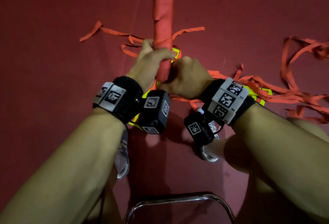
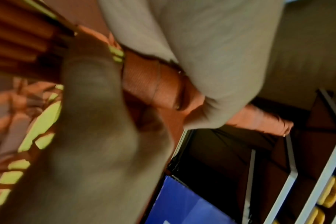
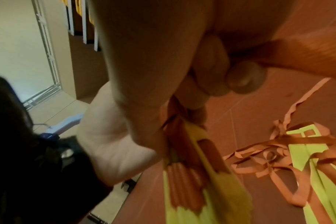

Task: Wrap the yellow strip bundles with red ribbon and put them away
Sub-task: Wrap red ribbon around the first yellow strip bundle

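Both hands close round the near end of the long bundle (image 1: 162, 10), the left hand (image 1: 151, 60) higher and the right hand (image 1: 188, 78) just below it, fingers curled on the red wrap. The bundle runs forward from the hands, held above the floor (image 1: 53, 28). It likely handles light but whippy (so long a rod probably sags if held by one end), and its wrap looks soft and apt to slip or unwind. A firm hold on the wrapped part, with support nearer the middle, seems wise. Loose ribbon (image 1: 302, 95) and yellow strips (image 3: 307, 151) lie on the floor.
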`<state>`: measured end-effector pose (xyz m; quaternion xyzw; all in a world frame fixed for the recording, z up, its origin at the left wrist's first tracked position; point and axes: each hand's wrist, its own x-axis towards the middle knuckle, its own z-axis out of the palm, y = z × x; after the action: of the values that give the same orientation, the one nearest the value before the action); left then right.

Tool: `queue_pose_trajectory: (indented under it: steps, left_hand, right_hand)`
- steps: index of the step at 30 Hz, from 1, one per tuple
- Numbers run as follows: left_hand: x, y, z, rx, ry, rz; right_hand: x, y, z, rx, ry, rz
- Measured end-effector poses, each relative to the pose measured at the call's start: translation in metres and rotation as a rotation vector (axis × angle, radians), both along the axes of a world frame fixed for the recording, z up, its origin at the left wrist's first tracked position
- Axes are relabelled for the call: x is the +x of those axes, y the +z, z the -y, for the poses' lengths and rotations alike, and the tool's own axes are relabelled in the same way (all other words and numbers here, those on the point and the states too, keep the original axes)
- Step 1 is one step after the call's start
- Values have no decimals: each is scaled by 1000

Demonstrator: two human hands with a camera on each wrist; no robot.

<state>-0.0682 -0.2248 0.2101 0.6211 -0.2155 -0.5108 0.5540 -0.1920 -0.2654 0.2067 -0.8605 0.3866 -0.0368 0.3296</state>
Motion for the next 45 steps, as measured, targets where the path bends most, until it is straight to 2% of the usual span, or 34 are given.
queue_pose_trajectory:
  steps: [1,4,7,9,13,15,18,19,21,23,24,26,30,32,36,39,43,45]
  left_hand:
    - [3,0,1,-23,17,-98]
    - [14,1,0,-56,-40,-184]
    - [19,-3,0,-70,35,-171]
    - [15,-4,2,-47,115,-118]
    - [9,-12,3,1,248,118]
    - [7,-16,3,-37,301,175]
    - [8,-13,5,-11,297,206]
    - [11,-11,6,29,291,175]
    - [19,-8,9,86,178,4]
    - [25,-3,10,122,18,-171]
    - [27,-2,9,156,-33,-202]
    - [28,0,7,180,-60,-226]
    - [20,12,1,115,23,-370]
    - [16,14,0,85,46,-311]
    - [12,8,1,92,29,19]
    - [10,1,0,115,81,224]
    - [5,-2,0,121,177,389]
    - [1,-2,1,87,170,435]
  right_hand:
    - [-3,1,2,46,4,50]
    - [-9,3,5,170,22,192]
    - [-10,4,10,169,-2,105]
    - [-9,4,10,101,-17,1]
    - [0,3,1,-49,-22,-118]
    - [6,4,0,29,-35,-67]
    - [7,9,-1,297,-71,151]
    - [6,12,-1,382,-88,236]
    - [1,14,-1,510,-95,352]
    - [-2,12,-2,540,-43,376]
    - [-3,11,-3,519,1,367]
    - [-4,7,-3,458,67,332]
    - [-6,8,3,382,103,283]
    - [-5,11,5,343,130,228]
    - [-3,8,7,258,164,5]
    - [-1,3,6,192,182,-143]
    - [6,-1,-4,65,117,-246]
    - [10,-2,-7,4,86,-264]
